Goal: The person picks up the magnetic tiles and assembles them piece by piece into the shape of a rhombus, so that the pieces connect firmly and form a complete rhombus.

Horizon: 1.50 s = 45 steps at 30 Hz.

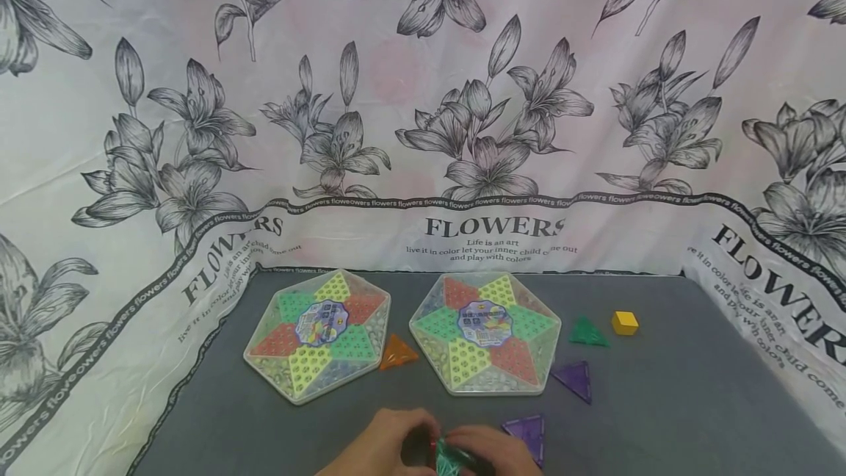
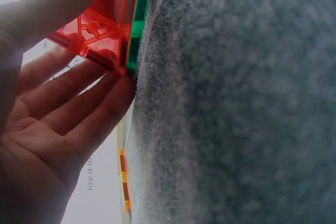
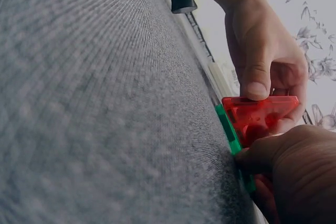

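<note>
By the tabletop's [image 1: 264, 424] near edge, left hand [image 1: 388, 441] pinches a red tile [image 2: 107, 19] upright — right hand [image 1: 494, 448] grips a green tile [image 2: 137, 27], presumably for steadiness.

From the head I look forward and down over the tabletop [image 1: 661, 402] and flowered curtain [image 1: 423, 109]. My wrist views, close and tipped sideways, share the red and green tiles [image 2: 107, 19]: upper left in one, lower right in the other.
</note>
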Available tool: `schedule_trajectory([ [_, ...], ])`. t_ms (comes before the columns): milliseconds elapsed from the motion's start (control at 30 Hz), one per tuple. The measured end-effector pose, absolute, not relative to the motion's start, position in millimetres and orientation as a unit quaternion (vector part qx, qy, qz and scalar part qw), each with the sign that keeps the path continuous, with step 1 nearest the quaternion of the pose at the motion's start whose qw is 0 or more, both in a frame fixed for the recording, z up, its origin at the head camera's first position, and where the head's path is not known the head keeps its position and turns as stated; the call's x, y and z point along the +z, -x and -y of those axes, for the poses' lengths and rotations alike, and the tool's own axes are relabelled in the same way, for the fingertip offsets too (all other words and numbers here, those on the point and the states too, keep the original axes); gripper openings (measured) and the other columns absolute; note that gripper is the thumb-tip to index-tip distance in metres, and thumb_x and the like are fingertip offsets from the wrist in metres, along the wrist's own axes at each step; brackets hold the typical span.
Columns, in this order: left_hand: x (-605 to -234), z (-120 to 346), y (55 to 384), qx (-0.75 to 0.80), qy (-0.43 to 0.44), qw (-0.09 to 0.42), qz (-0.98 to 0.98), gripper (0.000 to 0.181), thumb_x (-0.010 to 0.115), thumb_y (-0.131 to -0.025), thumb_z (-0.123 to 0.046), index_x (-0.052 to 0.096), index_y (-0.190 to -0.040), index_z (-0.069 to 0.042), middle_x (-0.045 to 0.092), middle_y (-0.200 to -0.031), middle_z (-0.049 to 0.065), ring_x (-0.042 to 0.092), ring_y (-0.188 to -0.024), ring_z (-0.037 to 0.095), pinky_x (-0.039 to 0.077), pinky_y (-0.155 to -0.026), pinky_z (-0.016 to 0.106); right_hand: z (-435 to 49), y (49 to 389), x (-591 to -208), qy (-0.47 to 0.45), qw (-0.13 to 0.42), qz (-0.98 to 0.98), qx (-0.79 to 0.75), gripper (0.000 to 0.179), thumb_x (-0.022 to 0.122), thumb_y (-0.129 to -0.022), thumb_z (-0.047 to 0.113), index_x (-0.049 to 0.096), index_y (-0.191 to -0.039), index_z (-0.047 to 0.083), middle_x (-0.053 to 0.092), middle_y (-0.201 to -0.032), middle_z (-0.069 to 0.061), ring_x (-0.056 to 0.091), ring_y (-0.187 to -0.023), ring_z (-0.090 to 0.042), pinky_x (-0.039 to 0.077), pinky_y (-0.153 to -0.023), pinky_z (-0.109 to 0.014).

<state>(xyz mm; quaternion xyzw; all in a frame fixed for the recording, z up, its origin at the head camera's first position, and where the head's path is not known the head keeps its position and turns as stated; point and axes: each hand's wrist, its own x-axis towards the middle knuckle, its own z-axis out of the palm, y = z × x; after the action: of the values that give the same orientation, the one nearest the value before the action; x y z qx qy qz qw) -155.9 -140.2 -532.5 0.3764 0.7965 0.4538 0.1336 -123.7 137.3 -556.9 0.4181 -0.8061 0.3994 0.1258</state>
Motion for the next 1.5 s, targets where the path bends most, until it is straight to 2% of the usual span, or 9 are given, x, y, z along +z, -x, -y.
schedule_trajectory([
  [133, -538, 142, 158, 0.451, -0.373, 0.142, -0.799, 0.033, 0.089, -0.094, -0.028, 0.077, -0.122, -0.015, 0.078, -0.109, -0.011, 0.068, -0.098, -0.005, 0.057, -0.081, 0.021, -137, 124, -558, -0.412, 0.148, 0.810, 0.389, 0.042, 0.085, -0.089, 0.008, 0.075, -0.130, 0.014, 0.080, -0.121, -0.005, 0.076, -0.110, -0.018, 0.064, -0.086, -0.033],
  [267, -527, 143, 155, 0.448, -0.364, 0.163, -0.800, 0.031, 0.088, -0.095, -0.029, 0.081, -0.121, -0.014, 0.080, -0.109, -0.011, 0.069, -0.099, -0.006, 0.058, -0.084, 0.019, -136, 122, -554, -0.399, 0.160, 0.814, 0.389, 0.043, 0.085, -0.087, 0.009, 0.075, -0.128, 0.013, 0.080, -0.117, -0.005, 0.077, -0.107, -0.018, 0.064, -0.085, -0.033],
  [400, -525, 144, 156, 0.425, -0.372, 0.160, -0.809, 0.031, 0.087, -0.096, -0.029, 0.082, -0.123, -0.016, 0.080, -0.110, -0.013, 0.069, -0.099, -0.007, 0.058, -0.083, 0.019, -135, 121, -549, -0.388, 0.158, 0.820, 0.389, 0.042, 0.086, -0.087, 0.010, 0.075, -0.128, 0.013, 0.080, -0.116, -0.004, 0.077, -0.106, -0.017, 0.064, -0.085, -0.032],
  [633, -567, 149, 168, 0.387, -0.371, 0.125, -0.835, 0.022, 0.087, -0.095, -0.031, 0.084, -0.117, -0.026, 0.078, -0.106, -0.022, 0.067, -0.098, -0.009, 0.057, -0.081, 0.020, -137, 119, -556, -0.367, 0.176, 0.827, 0.387, 0.043, 0.090, -0.085, 0.014, 0.076, -0.126, 0.016, 0.081, -0.114, 0.002, 0.077, -0.103, -0.012, 0.063, -0.082, -0.030],
  [867, -579, 147, 171, 0.333, -0.369, 0.091, -0.863, 0.013, 0.087, -0.095, -0.031, 0.085, -0.108, -0.033, 0.076, -0.099, -0.027, 0.065, -0.091, -0.011, 0.054, -0.079, 0.019, -145, 118, -568, -0.376, 0.092, 0.821, 0.420, 0.041, 0.085, -0.092, 0.018, 0.073, -0.131, 0.016, 0.080, -0.119, -0.002, 0.075, -0.111, -0.011, 0.061, -0.087, -0.027],
  [967, -578, 144, 168, 0.328, -0.367, 0.082, -0.867, 0.012, 0.087, -0.095, -0.032, 0.086, -0.107, -0.034, 0.075, -0.097, -0.028, 0.064, -0.088, -0.013, 0.053, -0.079, 0.016, -144, 113, -563, -0.380, 0.081, 0.818, 0.424, 0.038, 0.082, -0.094, 0.017, 0.074, -0.131, 0.014, 0.080, -0.120, -0.002, 0.074, -0.113, -0.011, 0.061, -0.088, -0.028],
  [1233, -579, 135, 160, 0.364, -0.379, 0.097, -0.845, 0.015, 0.083, -0.098, -0.025, 0.086, -0.113, -0.024, 0.079, -0.098, -0.020, 0.067, -0.088, -0.014, 0.054, -0.074, 0.009, -133, 106, -560, -0.345, 0.159, 0.818, 0.432, 0.038, 0.089, -0.089, 0.012, 0.078, -0.123, 0.024, 0.082, -0.112, 0.006, 0.077, -0.103, -0.009, 0.063, -0.082, -0.028],
  [1367, -578, 133, 160, 0.363, -0.381, 0.097, -0.844, 0.016, 0.083, -0.097, -0.022, 0.086, -0.113, -0.022, 0.079, -0.098, -0.019, 0.067, -0.087, -0.014, 0.053, -0.074, 0.008, -138, 109, -558, -0.381, 0.154, 0.810, 0.420, 0.034, 0.086, -0.089, 0.008, 0.079, -0.121, 0.016, 0.081, -0.113, 0.000, 0.076, -0.105, -0.012, 0.063, -0.083, -0.029],
  [1500, -578, 128, 158, 0.379, -0.380, 0.104, -0.837, 0.014, 0.082, -0.098, -0.021, 0.087, -0.111, -0.021, 0.079, -0.097, -0.019, 0.067, -0.087, -0.014, 0.054, -0.075, 0.008, -150, 114, -557, -0.415, 0.121, 0.814, 0.388, 0.030, 0.082, -0.093, 0.013, 0.078, -0.122, 0.009, 0.079, -0.118, -0.006, 0.074, -0.110, -0.014, 0.061, -0.083, -0.027],
])
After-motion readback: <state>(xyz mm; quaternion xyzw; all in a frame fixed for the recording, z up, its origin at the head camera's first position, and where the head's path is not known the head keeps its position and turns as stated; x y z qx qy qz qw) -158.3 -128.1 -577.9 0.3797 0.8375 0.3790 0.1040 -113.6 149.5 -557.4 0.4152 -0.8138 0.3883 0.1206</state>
